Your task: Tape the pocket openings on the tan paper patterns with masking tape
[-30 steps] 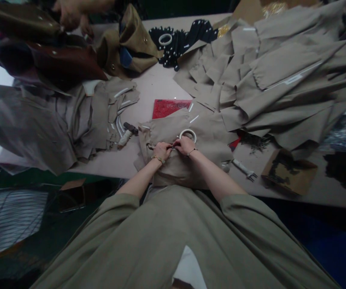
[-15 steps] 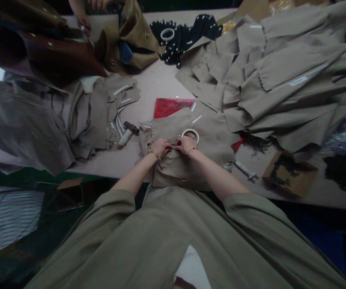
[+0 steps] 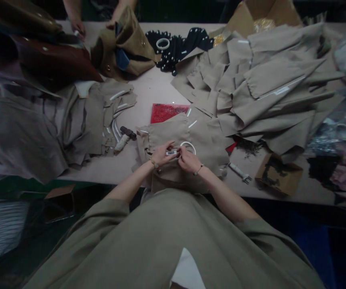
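Note:
A small whitish rectangular label plate with dark lettering [image 3: 171,152] lies between my two hands, above the taupe fabric-like piece [image 3: 168,130]. My left hand [image 3: 161,155] grips the plate's left part, its index finger raised along the upper side. At the plate's right end, my right hand [image 3: 190,160] has its thumb and fingers pinched together; what sits in that pinch is too small to make out. Just behind the right hand a white tape roll [image 3: 193,145] rests on the piece, partly covered by the fingers. A red board [image 3: 166,112] shows from under the far edge.
A hammer [image 3: 124,138] lies to the left, beside stacked taupe pieces [image 3: 85,116]. On the right are a pronged tool [image 3: 239,173], a small cardboard box [image 3: 279,174] and a large heap of taupe pieces [image 3: 269,80]. Across the table, another person's hand [image 3: 78,28] is near brown bags [image 3: 127,48].
The label plate's lettered face now shows between my hands. My left index finger has lifted, and my right hand has turned into a tighter pinch. The camera view has shifted slightly.

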A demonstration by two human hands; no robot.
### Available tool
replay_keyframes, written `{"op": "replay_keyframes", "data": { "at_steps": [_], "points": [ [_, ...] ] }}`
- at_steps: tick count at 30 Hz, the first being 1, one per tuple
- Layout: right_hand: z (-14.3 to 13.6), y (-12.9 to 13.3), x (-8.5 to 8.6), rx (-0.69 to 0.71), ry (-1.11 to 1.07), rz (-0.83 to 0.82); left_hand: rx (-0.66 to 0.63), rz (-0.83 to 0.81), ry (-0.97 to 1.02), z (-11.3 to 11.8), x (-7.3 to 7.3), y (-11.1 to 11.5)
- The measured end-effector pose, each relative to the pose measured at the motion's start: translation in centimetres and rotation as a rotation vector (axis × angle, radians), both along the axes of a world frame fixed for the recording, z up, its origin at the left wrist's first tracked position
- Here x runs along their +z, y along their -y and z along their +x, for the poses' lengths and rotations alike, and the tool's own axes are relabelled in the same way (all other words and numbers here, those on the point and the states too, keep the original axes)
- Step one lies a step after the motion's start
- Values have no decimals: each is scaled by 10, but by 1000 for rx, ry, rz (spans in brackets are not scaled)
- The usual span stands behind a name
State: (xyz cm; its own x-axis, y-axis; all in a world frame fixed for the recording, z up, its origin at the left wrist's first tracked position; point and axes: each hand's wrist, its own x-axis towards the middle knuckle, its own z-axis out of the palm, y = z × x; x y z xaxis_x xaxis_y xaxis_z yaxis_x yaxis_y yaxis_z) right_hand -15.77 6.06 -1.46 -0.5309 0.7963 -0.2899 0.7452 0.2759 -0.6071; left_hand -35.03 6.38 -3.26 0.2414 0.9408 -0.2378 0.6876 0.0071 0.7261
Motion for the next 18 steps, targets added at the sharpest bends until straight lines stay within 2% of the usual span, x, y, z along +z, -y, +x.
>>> {"op": "replay_keyframes", "data": {
  "at_steps": [2, 5, 8, 13, 15, 18],
  "points": [
    [7, 26, 9, -30, -69, -16, 61, 41, 222, 7, 7, 28],
    [13, 56, 18, -38, -75, -60, 155, 51, 295, 23, 18, 60],
    [18, 69, 21, -51, -92, -118, 215, 92, 250, 35, 29, 81],
    [30, 73, 24, -192, -328, -216, 306, 253, 111, 41, 36, 107],
    [35, 73, 28, -182, -307, -198, 321, 275, 85, 43, 36, 113],
    [39, 74, 34, -156, -158, -81, 227, 237, 13, 49, 38, 115]
  ]
}}
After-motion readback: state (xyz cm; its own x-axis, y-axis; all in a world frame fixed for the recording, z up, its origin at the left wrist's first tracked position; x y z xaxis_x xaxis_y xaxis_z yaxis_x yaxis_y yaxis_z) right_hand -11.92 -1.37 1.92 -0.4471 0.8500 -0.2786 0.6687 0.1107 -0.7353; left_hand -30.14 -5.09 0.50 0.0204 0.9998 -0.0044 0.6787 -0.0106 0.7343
